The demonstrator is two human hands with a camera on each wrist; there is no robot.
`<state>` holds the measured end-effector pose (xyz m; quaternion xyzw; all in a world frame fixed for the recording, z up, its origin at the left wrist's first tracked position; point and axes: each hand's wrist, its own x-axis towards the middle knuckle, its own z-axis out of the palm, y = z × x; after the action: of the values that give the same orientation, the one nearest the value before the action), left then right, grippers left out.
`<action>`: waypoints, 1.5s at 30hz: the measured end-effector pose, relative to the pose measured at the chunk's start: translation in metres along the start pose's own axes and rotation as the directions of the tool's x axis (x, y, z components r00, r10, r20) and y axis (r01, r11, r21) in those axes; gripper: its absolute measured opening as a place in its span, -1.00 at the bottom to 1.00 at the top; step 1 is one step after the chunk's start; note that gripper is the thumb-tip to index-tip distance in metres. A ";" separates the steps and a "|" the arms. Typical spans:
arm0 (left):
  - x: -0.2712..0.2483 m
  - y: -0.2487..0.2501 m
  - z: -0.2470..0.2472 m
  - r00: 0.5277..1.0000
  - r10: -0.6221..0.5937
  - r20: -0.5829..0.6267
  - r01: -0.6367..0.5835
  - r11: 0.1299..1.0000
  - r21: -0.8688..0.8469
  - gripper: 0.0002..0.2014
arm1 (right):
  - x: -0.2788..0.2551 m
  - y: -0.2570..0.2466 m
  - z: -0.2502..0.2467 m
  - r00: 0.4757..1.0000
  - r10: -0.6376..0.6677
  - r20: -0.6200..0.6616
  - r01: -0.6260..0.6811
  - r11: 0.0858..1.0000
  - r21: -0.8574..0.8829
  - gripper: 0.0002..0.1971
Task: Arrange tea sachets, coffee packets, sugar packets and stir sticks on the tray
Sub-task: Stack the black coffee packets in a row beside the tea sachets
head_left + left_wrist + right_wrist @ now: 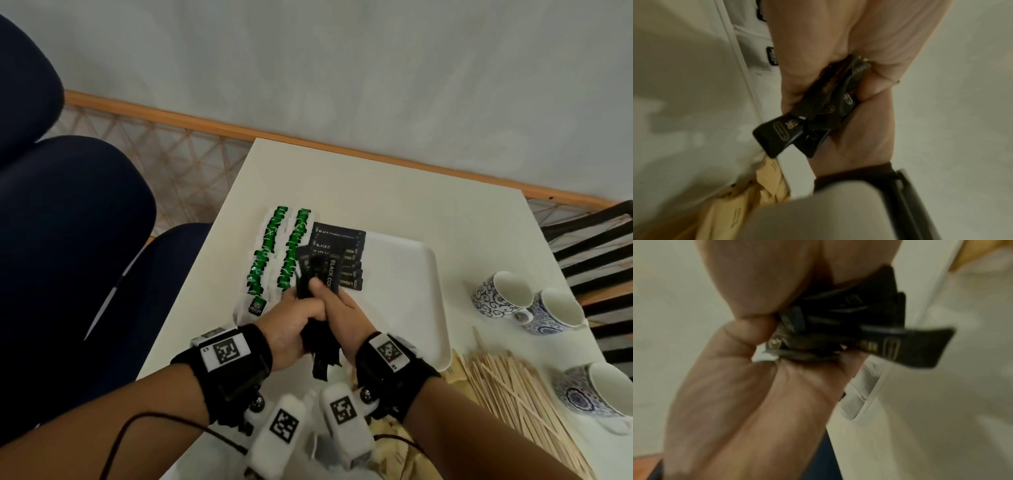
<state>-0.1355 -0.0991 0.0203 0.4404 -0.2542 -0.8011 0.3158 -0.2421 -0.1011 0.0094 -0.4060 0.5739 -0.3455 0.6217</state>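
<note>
Both hands are clasped round a bundle of black coffee packets (320, 353), held upright over the near left part of the white tray (404, 301). My left hand (298, 320) grips it from the left, my right hand (339, 305) from the right. Packet ends fan out under the fists in the left wrist view (781, 133) and the right wrist view (906, 347). On the tray lie two columns of green tea sachets (274, 253) and a column of black coffee packets (342, 246). Wooden stir sticks (513, 394) lie piled on the table to the right. Brown sugar packets (394, 448) lie under my wrists.
Three blue-patterned cups (503, 294) (561, 308) (596, 390) stand on the table to the right of the tray. Dark blue seats (68, 240) are on the left and a dark slatted chair (599, 246) stands at the right. The tray's right half is bare.
</note>
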 end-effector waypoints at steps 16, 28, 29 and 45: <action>0.041 0.020 -0.005 0.997 0.069 -0.038 -0.059 0.973 0.222 -0.76 | 0.036 -0.008 -0.042 0.998 -0.050 0.040 0.052 0.998 -0.033 -0.68; 0.051 0.038 -0.026 0.965 0.107 -0.239 -0.097 0.994 0.051 -0.89 | 0.048 -0.001 -0.056 0.995 -0.093 -0.035 0.083 0.970 -0.227 -0.67; 0.051 0.039 -0.027 0.961 0.121 -0.248 -0.110 0.992 0.057 -0.85 | 0.047 -0.003 -0.056 0.997 -0.074 -0.012 0.071 0.981 -0.182 -0.63; 0.058 0.040 -0.030 0.921 0.196 -0.336 -0.180 0.980 0.079 -0.88 | 0.048 -0.008 -0.077 0.998 -0.037 0.052 0.046 0.982 -0.181 -0.88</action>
<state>-0.1219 -0.1723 0.0019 0.5536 -0.2553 -0.6721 0.4203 -0.3131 -0.1559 -0.0046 -0.4812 0.5791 -0.2948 0.5884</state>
